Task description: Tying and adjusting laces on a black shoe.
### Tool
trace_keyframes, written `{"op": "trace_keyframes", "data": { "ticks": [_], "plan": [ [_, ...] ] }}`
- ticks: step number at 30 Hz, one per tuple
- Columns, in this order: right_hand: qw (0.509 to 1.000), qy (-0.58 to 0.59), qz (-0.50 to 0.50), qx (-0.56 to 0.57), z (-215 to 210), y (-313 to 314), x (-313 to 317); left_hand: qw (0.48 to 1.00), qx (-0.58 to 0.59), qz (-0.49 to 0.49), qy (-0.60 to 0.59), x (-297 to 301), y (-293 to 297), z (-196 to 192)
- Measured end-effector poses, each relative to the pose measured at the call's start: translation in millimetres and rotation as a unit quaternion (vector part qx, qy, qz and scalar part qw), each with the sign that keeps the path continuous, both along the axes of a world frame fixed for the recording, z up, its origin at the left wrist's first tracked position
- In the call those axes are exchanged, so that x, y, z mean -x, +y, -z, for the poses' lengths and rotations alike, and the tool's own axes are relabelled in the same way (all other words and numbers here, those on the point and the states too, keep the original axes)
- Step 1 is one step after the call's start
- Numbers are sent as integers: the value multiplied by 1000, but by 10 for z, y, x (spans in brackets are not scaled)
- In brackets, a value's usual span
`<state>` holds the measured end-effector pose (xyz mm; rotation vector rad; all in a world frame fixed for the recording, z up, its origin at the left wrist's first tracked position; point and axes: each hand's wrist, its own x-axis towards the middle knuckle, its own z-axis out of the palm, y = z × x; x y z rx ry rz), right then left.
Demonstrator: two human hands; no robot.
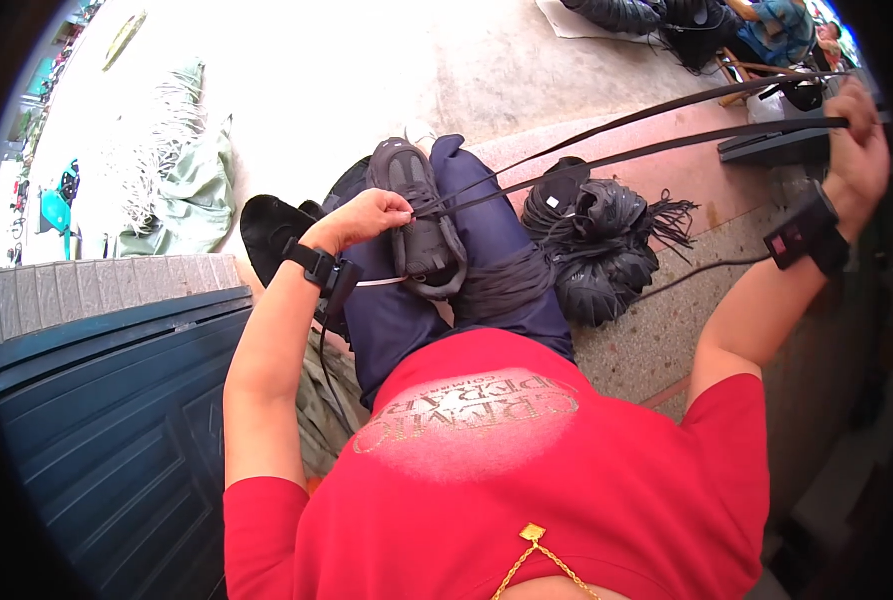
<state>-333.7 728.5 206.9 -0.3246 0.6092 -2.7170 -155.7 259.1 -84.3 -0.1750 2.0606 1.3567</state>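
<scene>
A dark grey sneaker (432,262) lies across my thighs, its opening facing my body. My left hand (369,217) is closed at the sneaker's side, thumb and fingers pinched on a black shoelace (657,143) by the eyelets. Two long strands of that lace run taut from there to the far right. At their other end my right hand (855,150) is raised with its fingers wrapped round them. A loose bundle of dark laces (505,288) rests over my right thigh.
To my right, several black shoe pieces (607,275) are heaped on the floor beside my leg. A blue panelled door (117,420) stands at left. Beyond it lie a green sack (195,200) and white cords (157,165). A person in blue (779,35) sits near black bundles at far right.
</scene>
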Motion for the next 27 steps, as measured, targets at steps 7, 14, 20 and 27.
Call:
{"op": "trace_keyframes", "data": {
  "ticks": [7, 14, 20, 27],
  "plan": [
    [987, -83, 44, -134, 1102, -89, 414, 995, 55, 70, 42, 15, 47, -321],
    [898, -73, 66, -428, 2312, -1098, -151, 905, -266, -272, 190, -50, -1035, -1305],
    [797, -58, -151, -582, 2700, -2040, -1048, 718, -357, -472, 365, -1442, -3595, -2321],
    [565, 366, -178, -718, 2960, -2443, -1707, 733, -75, -635, 234, -1253, -2493, -1496]
  ]
}}
